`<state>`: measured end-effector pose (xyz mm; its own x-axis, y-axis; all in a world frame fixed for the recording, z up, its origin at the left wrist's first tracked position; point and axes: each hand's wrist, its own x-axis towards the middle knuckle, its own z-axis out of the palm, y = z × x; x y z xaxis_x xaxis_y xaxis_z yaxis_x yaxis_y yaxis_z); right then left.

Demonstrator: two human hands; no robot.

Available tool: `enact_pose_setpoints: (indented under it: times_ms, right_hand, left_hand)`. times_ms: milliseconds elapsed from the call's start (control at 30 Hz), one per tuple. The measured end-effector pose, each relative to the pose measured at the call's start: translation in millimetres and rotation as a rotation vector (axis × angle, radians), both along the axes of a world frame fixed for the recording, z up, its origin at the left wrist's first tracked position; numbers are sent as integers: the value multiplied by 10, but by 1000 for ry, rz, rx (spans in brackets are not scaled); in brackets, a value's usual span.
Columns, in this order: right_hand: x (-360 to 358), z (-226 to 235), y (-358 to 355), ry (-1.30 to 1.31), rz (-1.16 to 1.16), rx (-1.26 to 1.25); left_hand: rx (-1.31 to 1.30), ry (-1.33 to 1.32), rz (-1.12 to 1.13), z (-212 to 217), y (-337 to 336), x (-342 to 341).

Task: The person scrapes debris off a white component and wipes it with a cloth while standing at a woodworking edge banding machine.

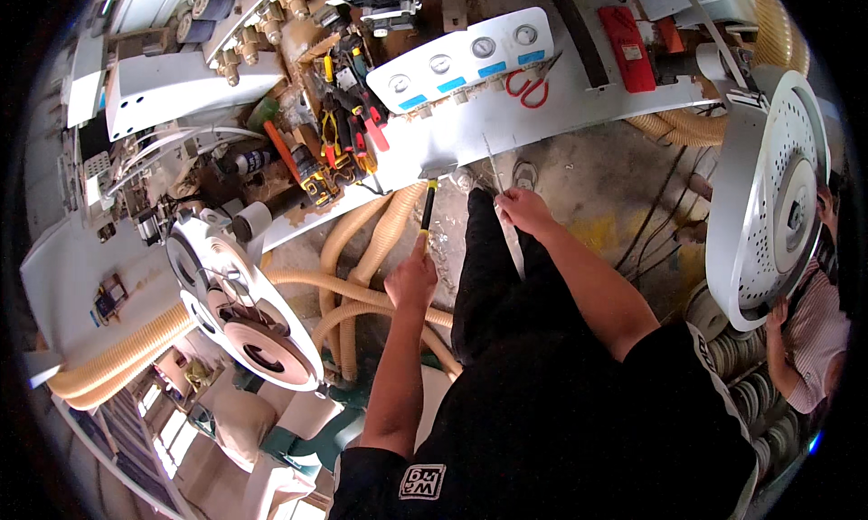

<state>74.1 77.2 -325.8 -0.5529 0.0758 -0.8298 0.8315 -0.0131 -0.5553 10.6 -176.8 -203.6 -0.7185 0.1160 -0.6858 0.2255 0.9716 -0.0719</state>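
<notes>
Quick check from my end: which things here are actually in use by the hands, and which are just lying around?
In use:
- yellow-and-black screwdriver in the left hand, tip at the white panel
- thin white strip gripped by the right hand

Lying about:
- red scissors on the panel
- pile of hand tools
- beige corrugated hoses
- perforated white disc

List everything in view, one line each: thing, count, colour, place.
screwdriver: one, yellow and black, in the left hand, tip up at the panel edge
thin strip: one, pale grey, in the right hand's fingers
gauge panel: one, white with blue tags, top centre
scissors: one, red handles, on the panel
hand tools: several, red, yellow and black, left of the panel
hoses: several, tan, ribbed, on the floor
perforated disc: one, white, right
reel: one, white, lower left
other person: one, striped sleeve, far right
left hand: one, centre
right hand: one, centre
</notes>
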Motion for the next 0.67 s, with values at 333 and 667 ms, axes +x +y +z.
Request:
enact_pose_setpoints:
  times_ms: [333, 667]
  right_hand:
    - [-329, -425, -467, 10, -133, 24]
    - [-549, -228, -598, -69, -216, 84]
  left_hand:
    - [333, 122, 186, 510, 14, -234]
    - [106, -144, -165, 1166, 687, -461]
